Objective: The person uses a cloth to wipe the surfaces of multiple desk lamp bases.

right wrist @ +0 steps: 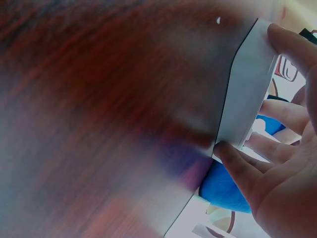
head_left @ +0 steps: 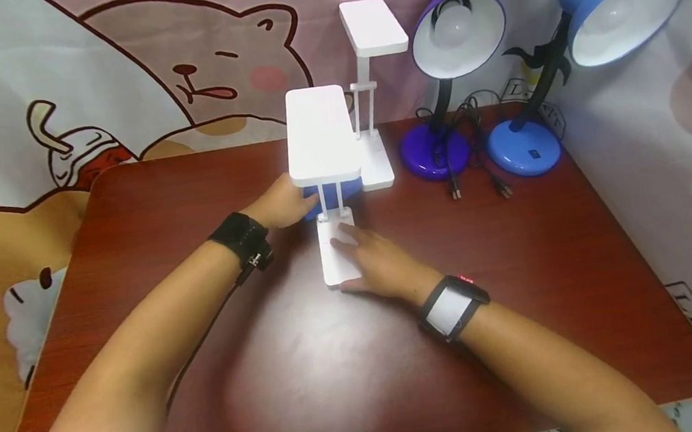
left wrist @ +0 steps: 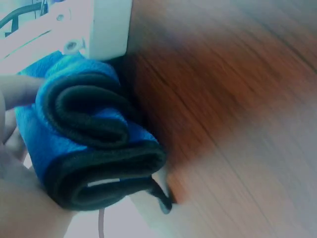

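A white desk lamp [head_left: 321, 132] stands upright near the middle of the table, its flat head above two thin posts and a rectangular base [head_left: 333, 258]. My left hand [head_left: 279, 202] grips a folded blue cloth [left wrist: 74, 106] with dark edging, just behind that base. In the left wrist view, the cloth's folds sit right beside white lamp parts. My right hand [head_left: 384, 264] rests on the right side of the base, fingers spread over its top and thumb at the near edge. The right wrist view shows these fingers [right wrist: 242, 171] fairly straight against the base.
A second white lamp [head_left: 374, 28] stands close behind. Further right are a purple lamp [head_left: 435, 150] and a blue lamp [head_left: 524, 149], with cords and plugs [head_left: 456, 188] lying between them. Patterned cloth walls [head_left: 233, 54] border the brown table [head_left: 498, 257].
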A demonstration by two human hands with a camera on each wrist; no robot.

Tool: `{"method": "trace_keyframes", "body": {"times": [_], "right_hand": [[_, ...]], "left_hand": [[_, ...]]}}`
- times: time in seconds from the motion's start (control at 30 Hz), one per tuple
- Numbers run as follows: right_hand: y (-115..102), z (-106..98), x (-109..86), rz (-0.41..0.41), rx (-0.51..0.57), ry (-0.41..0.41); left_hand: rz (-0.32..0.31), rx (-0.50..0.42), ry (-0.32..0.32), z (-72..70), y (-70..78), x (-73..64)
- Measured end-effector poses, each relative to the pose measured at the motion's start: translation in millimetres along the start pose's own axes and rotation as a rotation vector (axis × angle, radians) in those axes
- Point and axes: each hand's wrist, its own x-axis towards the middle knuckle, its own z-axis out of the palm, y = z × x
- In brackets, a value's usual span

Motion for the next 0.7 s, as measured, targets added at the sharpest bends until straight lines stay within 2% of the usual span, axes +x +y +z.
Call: {"method": "trace_keyframes", "body": {"times": [0.1, 0.3, 0.37, 0.57, 0.63, 0.7], "right_hand": [[0.2, 2.1, 0.7, -0.004, 0.002, 0.011], [2.2, 4.2, 0.7, 0.005, 0.003, 0.014], [2.3, 4.2, 0.4, 0.013, 0.009, 0.009], [1.2, 2.8, 0.3, 0.036, 0.012, -0.017], [0.6, 2.6, 0.3, 0.036, 0.015, -0.016], [-0.1, 2.5, 0.3, 0.031, 0.016, -0.011]], "left_hand": [[0.010, -0.024, -0.044, 2.0, -0.7, 1.9], [0.007, -0.001, -0.117, 0.3, -3.3, 0.5], [-0.018, 0.011, -0.132, -2.4, -4.4, -1.7], [-0.150, 0.033, -0.165, -11.2, -6.0, -8.6], [-0.157, 0.035, -0.162, -10.8, -4.0, -8.3], [-0.134, 0.032, -0.161, -8.9, -1.7, -6.3]]}}
